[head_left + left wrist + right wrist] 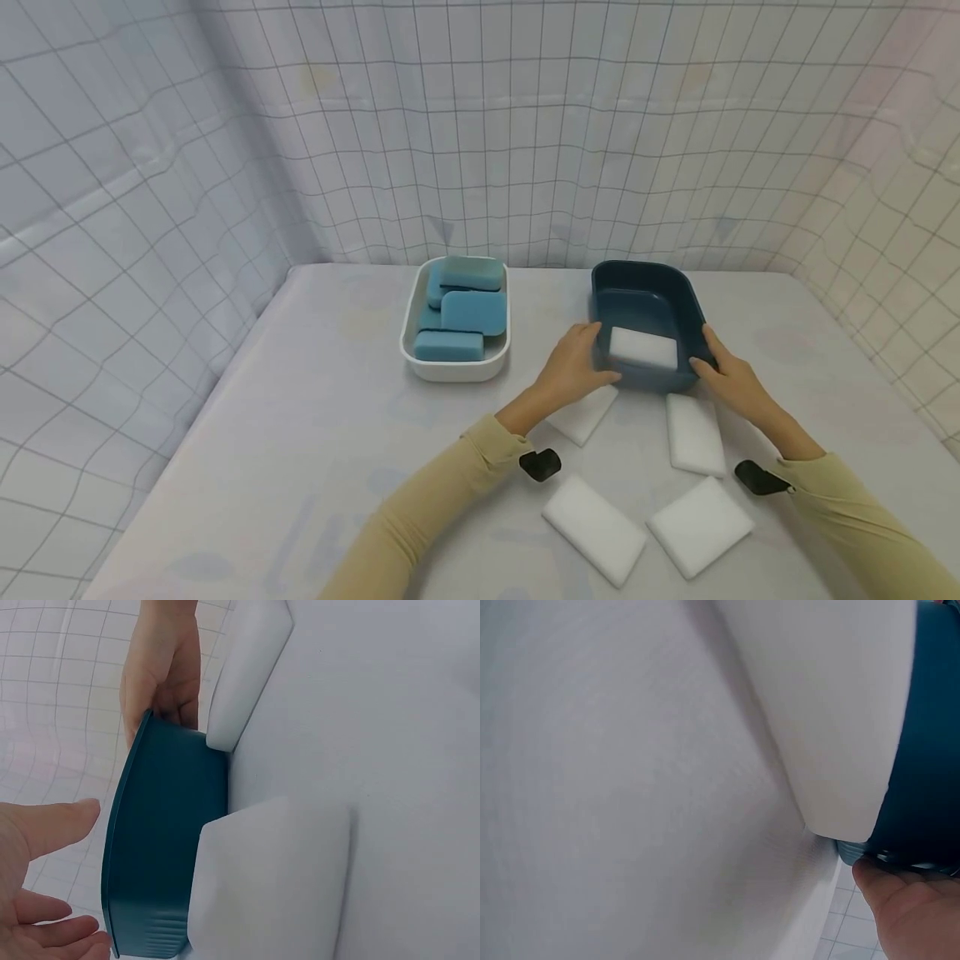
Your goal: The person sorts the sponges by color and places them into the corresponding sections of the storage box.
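Observation:
A dark blue plastic bin (pixel 651 379) stands on the table, with a white sponge block (pixel 642 347) inside at its near end. At the bin's left near corner is my left hand (pixel 573 367), its thumb and fingers spread apart; in the left wrist view the thumb stands clear of the wall. My right hand (pixel 735 383) grips the right near corner, and in the right wrist view that hand (pixel 915 907) lies against the bin wall. A white block (pixel 583 414) lies partly under my left hand. Another white block (pixel 696 435) sits just in front of the bin.
Left of the bin, a white tub (pixel 456 372) holds several blue sponge blocks (pixel 474 312). Two more white blocks lie nearer, one on the left (pixel 595 530) and one on the right (pixel 701 527). Grid-patterned curtains (pixel 480 133) enclose the table.

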Motion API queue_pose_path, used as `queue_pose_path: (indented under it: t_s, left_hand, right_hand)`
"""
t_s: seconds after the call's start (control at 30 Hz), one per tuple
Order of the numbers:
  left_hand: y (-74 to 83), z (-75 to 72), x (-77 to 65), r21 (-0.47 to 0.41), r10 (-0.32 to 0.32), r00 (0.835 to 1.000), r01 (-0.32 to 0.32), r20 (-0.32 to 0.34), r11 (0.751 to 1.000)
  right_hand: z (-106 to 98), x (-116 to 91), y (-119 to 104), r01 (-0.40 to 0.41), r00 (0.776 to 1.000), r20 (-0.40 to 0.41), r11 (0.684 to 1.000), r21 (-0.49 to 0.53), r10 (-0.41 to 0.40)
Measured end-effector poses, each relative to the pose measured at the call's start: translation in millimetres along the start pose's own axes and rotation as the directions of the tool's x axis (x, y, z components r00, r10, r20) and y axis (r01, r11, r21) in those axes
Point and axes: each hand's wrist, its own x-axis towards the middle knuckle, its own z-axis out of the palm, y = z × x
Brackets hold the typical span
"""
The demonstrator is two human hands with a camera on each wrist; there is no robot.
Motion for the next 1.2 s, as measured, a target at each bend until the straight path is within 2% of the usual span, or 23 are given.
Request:
queue_pose_path:
  t_s: [0.4,0.73,0.9,1.2]
  left_hand:
    - [-7.4,-1.3,-11.1,0.060,0.013,1.000,-0.015,0.025,0.998]
    - [-8.7,-0.8,-19.6,0.141,-0.030,0.998,0.022,0.059,0.990]
    - [-12.2,3.8,-25.2,0.192,-0.070,0.992,0.049,0.107,0.980]
    - [-16.1,8.0,-35.8,0.271,-0.089,0.987,0.051,0.131,0.961]
  right_hand:
    - [1.0,-0.4,3.1,-0.015,1.000,0.000,1.000,-0.017,0.015]
    - [2.9,0.0,2.1,-0.026,1.000,0.008,1.000,-0.017,0.026]
    - [2.3,-0.2,2.6,-0.023,1.000,0.014,1.000,-0.016,0.023]
    - [-1.0,-0.7,1.7,-0.007,1.000,0.011,1.000,-0.002,0.007]
